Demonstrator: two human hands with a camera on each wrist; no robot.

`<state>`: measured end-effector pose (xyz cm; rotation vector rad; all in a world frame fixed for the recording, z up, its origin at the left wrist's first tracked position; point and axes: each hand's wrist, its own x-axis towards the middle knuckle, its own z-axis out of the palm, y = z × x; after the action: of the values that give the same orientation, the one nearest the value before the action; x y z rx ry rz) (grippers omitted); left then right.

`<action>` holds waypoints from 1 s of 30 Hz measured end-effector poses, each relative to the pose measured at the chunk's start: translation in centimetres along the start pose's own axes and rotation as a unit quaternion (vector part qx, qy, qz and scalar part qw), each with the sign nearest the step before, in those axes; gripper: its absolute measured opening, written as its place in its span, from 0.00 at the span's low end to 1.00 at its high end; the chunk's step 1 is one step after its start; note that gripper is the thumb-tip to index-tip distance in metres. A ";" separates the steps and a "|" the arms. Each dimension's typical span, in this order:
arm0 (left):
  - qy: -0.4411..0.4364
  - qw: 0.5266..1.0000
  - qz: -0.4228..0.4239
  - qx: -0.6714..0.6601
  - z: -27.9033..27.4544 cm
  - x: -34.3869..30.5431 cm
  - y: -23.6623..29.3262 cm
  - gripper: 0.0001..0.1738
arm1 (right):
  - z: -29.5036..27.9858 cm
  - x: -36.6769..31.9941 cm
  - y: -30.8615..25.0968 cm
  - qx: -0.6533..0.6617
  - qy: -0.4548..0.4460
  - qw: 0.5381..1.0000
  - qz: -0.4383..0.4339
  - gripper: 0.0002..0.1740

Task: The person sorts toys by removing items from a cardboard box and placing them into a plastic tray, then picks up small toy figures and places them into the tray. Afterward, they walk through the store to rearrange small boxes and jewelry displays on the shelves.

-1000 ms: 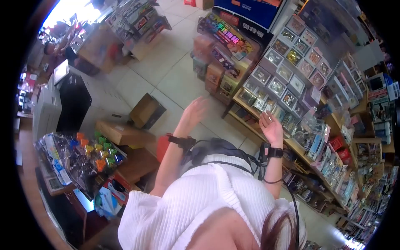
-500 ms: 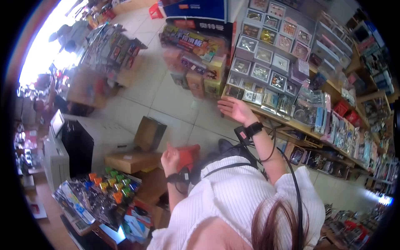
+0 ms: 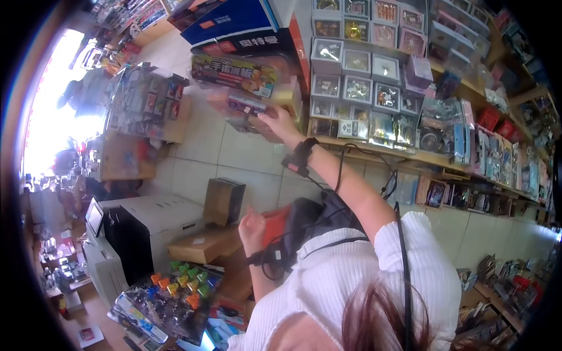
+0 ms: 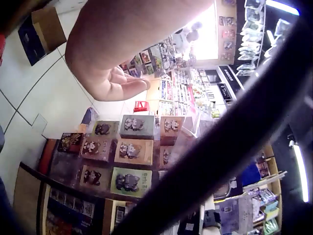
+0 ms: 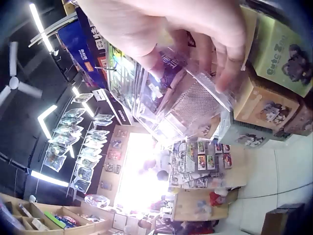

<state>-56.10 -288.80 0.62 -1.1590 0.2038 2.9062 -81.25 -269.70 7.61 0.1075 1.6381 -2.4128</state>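
Note:
At the stacked boxes, my right hand [image 3: 280, 124] reaches the front of a display beside a dark purple package [image 3: 246, 106]. The right wrist view shows this hand [image 5: 181, 29] gripping a clear plastic package [image 5: 195, 105], thumb on one side and fingertips on the other. Small boxes with animal pictures [image 5: 268, 107] stand right beside the fingers. My left hand [image 3: 253, 229] hangs low before my body, fingers loosely curled and holding nothing. In the left wrist view it [image 4: 115, 73] appears above the boxed goods [image 4: 134, 151], apart from them.
Clear-lidded boxes [image 3: 357, 88] fill a slanted shelf at the right. A printer [image 3: 158, 228] stands at the left, near an open carton [image 3: 222, 202] and a tray of colourful items [image 3: 175, 295]. Black cables [image 3: 404, 263] run along my right arm.
My right hand has moved from the shelf's front edge leftward to the stacked boxes and taken hold of a package. My left hand has dropped from its raised position. The head view has turned.

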 end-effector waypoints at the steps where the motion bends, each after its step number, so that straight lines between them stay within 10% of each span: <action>1: 0.002 1.000 -0.013 -0.004 0.7 -0.1 -0.4 0.17 | 0.0 0.3 1.1 0.005 0.016 0.996 -0.086 0.16; 5: 0.096 0.995 -0.024 -0.020 1.3 1.7 -0.5 0.21 | -1.5 0.5 2.2 -0.116 0.086 0.975 -0.167 0.17; 18: -0.055 0.927 -0.097 0.357 9.4 10.0 -2.0 0.18 | -12.1 -6.0 -0.8 -0.283 0.130 0.947 -0.081 0.16; 22: -0.229 0.675 -0.059 0.699 13.7 11.5 -9.4 0.18 | -18.7 -11.3 -2.2 -0.364 0.225 0.902 -0.059 0.15; 26: -0.387 0.381 0.062 0.837 17.8 12.2 -19.3 0.25 | -25.4 -15.4 -4.2 -0.611 0.278 0.739 -0.054 0.19; 27: -0.384 0.381 0.061 0.839 18.8 12.2 -21.8 0.25 | -27.1 -15.5 -4.4 -0.641 0.256 0.722 -0.058 0.26; 29: -0.459 0.168 0.274 0.828 20.3 12.4 -26.2 0.34 | -29.7 -15.3 -4.6 -0.668 0.228 0.705 -0.062 0.32; 30: -0.455 0.167 0.274 0.831 20.8 12.5 -28.3 0.34 | -30.4 -15.1 -4.7 -0.692 0.202 0.689 -0.077 0.38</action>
<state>-77.92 -258.75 3.59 1.1361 2.6296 0.8052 -69.61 -237.81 3.28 0.2359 3.2268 -0.5973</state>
